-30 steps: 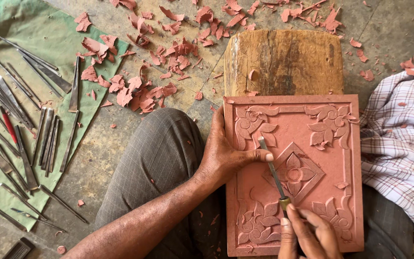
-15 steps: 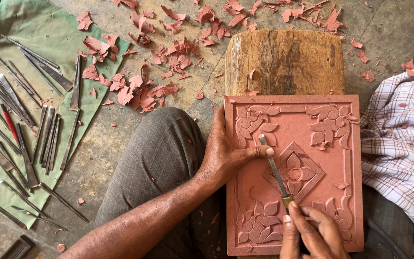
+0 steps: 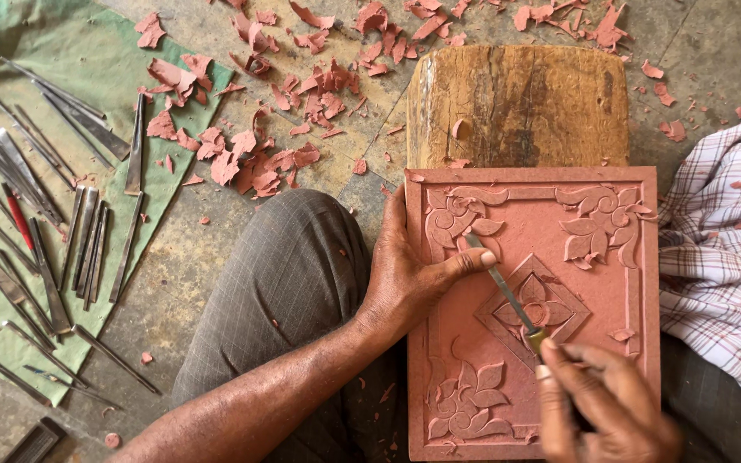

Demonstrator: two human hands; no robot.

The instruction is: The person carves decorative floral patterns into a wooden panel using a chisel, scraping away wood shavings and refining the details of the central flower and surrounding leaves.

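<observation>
Carved red slab and slim chisel, seen from above

The square reddish-pink slab [image 3: 542,317] lies flat across the lap, its far edge against a wooden block at 12 o'clock. It carries a raised border, leafy flower reliefs at the 11, 1 and 7 o'clock corners, and a diamond with a flower at its middle; the 5 o'clock corner is hidden. A few loose chips rest on its face. The thin metal chisel [image 3: 503,287] lies slanted across the slab, its tip towards 11 o'clock beside the upper-left flower, its shaft crossing the diamond's edge, with a yellowish collar at the 5 o'clock end.
</observation>
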